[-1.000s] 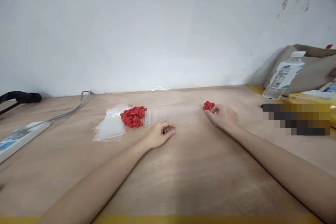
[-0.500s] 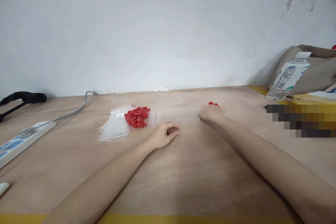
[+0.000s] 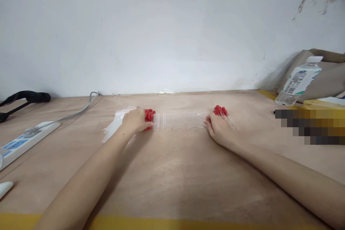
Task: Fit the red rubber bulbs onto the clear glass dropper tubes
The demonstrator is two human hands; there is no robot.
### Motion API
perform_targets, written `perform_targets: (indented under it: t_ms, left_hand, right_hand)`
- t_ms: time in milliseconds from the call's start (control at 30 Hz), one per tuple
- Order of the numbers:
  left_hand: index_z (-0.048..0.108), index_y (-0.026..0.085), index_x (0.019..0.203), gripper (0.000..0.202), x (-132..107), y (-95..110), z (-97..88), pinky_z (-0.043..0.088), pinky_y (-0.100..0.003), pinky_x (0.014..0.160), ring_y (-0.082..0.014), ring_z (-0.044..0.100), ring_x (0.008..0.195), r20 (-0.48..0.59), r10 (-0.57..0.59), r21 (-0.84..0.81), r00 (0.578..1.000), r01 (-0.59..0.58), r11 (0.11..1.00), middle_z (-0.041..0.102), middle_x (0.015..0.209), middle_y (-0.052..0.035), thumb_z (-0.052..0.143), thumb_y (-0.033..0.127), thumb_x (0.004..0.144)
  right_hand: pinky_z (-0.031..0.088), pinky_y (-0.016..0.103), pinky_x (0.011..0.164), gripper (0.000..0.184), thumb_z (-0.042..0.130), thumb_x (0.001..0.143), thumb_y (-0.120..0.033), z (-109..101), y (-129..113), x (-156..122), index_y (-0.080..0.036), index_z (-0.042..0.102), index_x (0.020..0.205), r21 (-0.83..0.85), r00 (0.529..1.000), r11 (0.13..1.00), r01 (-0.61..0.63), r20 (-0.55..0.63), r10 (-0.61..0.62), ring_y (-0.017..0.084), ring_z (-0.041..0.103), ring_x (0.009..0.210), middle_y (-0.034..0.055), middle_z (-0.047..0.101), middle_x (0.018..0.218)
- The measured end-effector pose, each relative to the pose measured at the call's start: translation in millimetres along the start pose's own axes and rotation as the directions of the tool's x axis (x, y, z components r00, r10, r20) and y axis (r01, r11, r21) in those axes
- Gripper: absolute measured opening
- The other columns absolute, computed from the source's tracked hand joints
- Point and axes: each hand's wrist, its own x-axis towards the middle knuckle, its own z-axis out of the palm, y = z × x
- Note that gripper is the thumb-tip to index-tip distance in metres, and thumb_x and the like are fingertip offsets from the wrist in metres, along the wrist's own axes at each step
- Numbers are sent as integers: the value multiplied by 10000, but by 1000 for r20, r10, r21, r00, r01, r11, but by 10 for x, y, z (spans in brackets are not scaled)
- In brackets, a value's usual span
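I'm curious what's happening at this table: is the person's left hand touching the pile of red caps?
Touching. The head view shows the left hand lying over the red caps, which poke out past its fingers with no gap between.

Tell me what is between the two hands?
A row of clear tubes lies between the left hand and the right hand, seen from the head camera.

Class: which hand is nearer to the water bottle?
Right. The right hand is at the right end of the row of clear tubes, left of the water bottle; the left hand is on the red caps at the other end.
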Motion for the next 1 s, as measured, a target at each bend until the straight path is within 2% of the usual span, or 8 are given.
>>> perform_targets:
  t_ms: [100,233,333,467,567,733,867,1000]
  left_hand:
    - [530,187,594,272,33,-63,32,333,-266,498,-236,584,677,64,-4,-18,998,5,1000,625,697,-65,564,454,631]
    - [533,189,565,186,88,-109,94,329,-261,502,-224,586,689,74,19,-24,997,-18,1000,622,665,-57,521,344,666]
    - [582,181,686,118,91,-149,79,353,-268,530,-236,590,723,43,5,-21,999,-4,1000,639,756,-82,517,273,651]
    - [580,149,910,282,8,-137,-56,379,-280,552,-255,586,756,-24,-24,-69,999,23,997,640,817,-108,522,248,652]
    - [566,167,988,305,-101,48,-79,407,-267,598,-216,586,761,-82,138,-238,987,-154,959,644,814,-62,501,250,701]
    - [620,176,938,221,-320,599,326,430,-277,723,-177,564,814,-270,467,-409,842,-539,736,606,873,-52,466,206,783]
    - [635,164,911,212,-428,821,676,432,-313,750,-186,528,825,-379,438,-465,815,-577,671,547,831,-65,454,223,818]
    - [629,175,977,245,-393,823,779,422,-343,798,-199,496,892,-458,384,-505,802,-590,631,518,933,-76,536,309,794]
  right_hand:
    - [347,354,744,156,350,870,-240,102,45,-115,-174,481,924,122,993,988,98,-71,-90,198,572,739,51,629,786]
    - [357,364,745,199,376,857,-239,184,89,-155,-181,475,1020,235,993,969,79,-104,-55,193,585,724,38,638,785]
    - [363,376,755,217,381,856,-241,193,95,-154,-185,476,1043,265,992,961,82,-115,-53,195,589,726,38,637,781]
    - [375,368,735,212,374,865,-250,177,94,-153,-192,501,1024,245,988,964,103,-138,-71,197,585,738,46,633,798]
    - [391,346,689,185,375,868,-254,151,89,-148,-195,527,955,248,989,962,113,-123,-85,196,568,734,53,615,802]
    - [409,313,655,167,367,865,-242,67,39,-144,-185,525,867,322,986,935,151,-114,-120,184,540,738,64,574,793]
    - [410,283,609,167,365,863,-234,8,-9,-155,-179,522,854,363,986,917,163,-83,-142,167,529,714,63,560,785]
    - [406,264,569,157,390,858,-244,-28,-39,-159,-180,533,853,375,985,911,172,-53,-164,148,525,672,62,574,806]
